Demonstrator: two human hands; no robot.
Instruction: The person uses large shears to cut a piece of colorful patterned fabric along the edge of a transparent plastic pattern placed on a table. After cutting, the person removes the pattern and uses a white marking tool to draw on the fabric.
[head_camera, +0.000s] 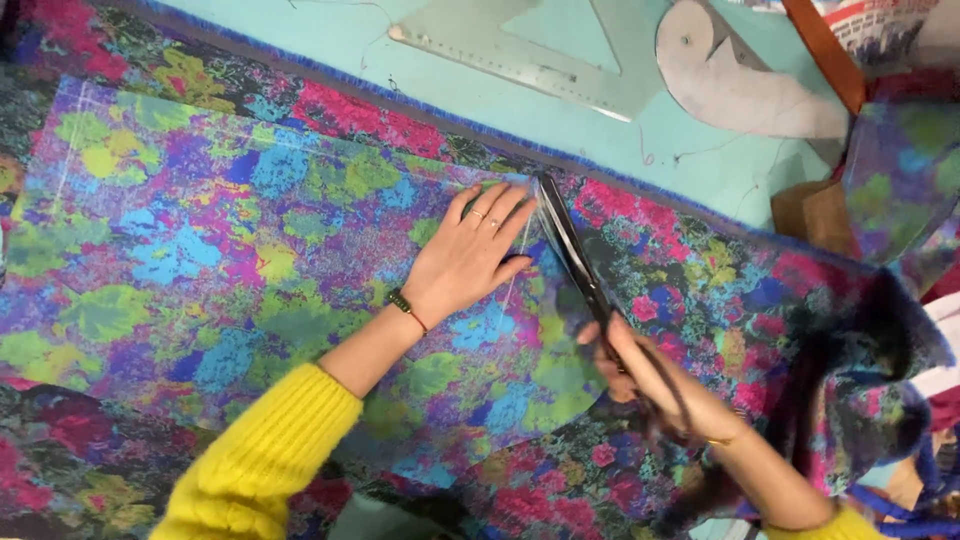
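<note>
Across the surface (340, 40) lies bright flowered cloth (200, 250), with scissors (575, 255) cutting it near the far edge.

Left hand (470, 255) lies flat and open on the cloth, just beside the blades. Right hand (650, 380) is closed around the scissors' handles. A clear ruler (520, 55) and curved template (740, 90) rest by the far edge.

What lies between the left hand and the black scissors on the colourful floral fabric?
In the head view, only a narrow strip of colourful floral fabric separates the left hand from the black scissors.
</note>
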